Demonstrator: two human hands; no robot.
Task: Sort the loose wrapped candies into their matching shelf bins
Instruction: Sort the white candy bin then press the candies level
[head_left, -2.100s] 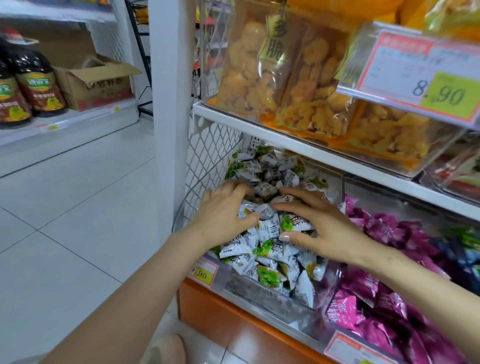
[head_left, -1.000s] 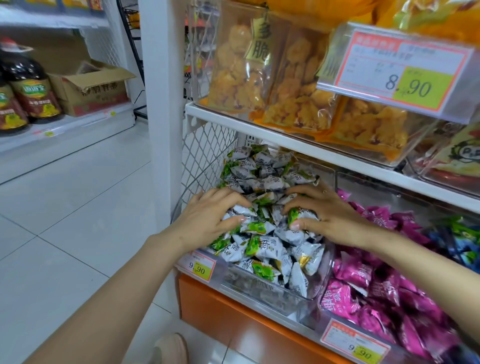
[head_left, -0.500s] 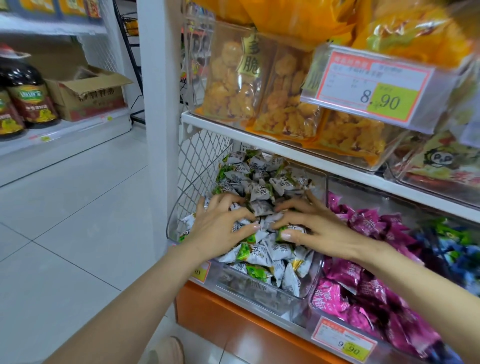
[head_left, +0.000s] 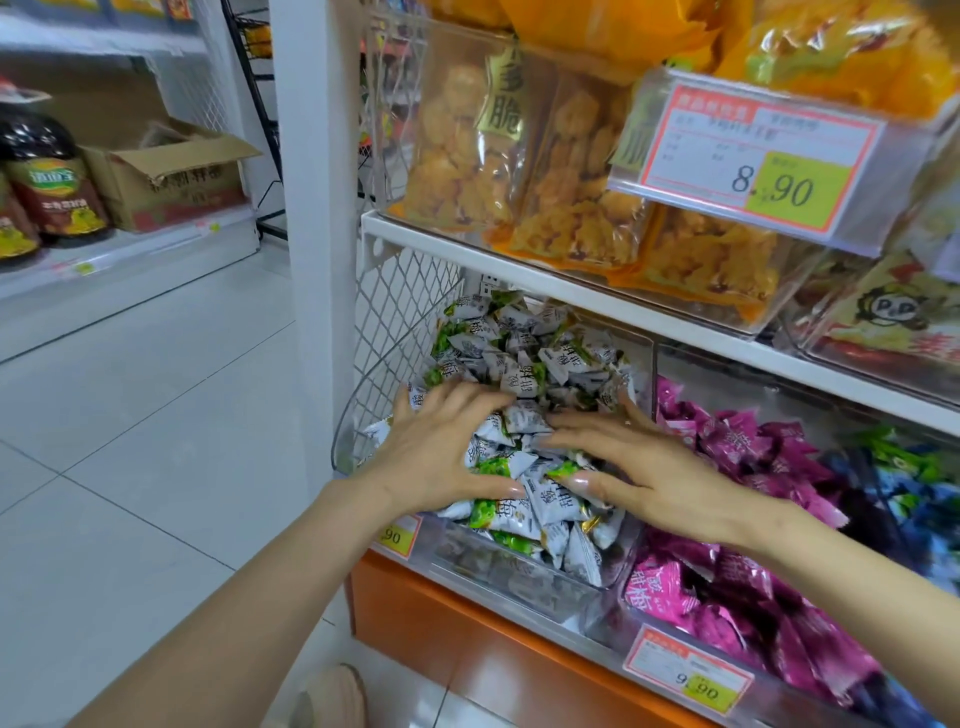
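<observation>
A clear plastic bin (head_left: 524, 582) on the lower shelf is heaped with white-and-green wrapped candies (head_left: 524, 358). Both my hands lie flat on the heap with fingers spread. My left hand (head_left: 441, 452) presses the left side of the pile. My right hand (head_left: 644, 467) presses the right side, its fingertips pointing left. Neither hand grips a candy. To the right, a second bin (head_left: 631, 613) holds pink-purple wrapped candies (head_left: 743, 447), and further right lie blue and green ones (head_left: 904, 478).
A white shelf (head_left: 571, 291) just above the bins carries bags of yellow snacks (head_left: 571, 171) and a price tag (head_left: 753, 156). A wire mesh panel (head_left: 395, 312) and a white post (head_left: 317, 208) stand left. The tiled aisle floor (head_left: 145, 415) lies left; my shoe (head_left: 332, 701) below.
Both hands slid a little forward and flattened over the white-and-green heap; the right hand no longer curls round a candy. The camera moved closer.
</observation>
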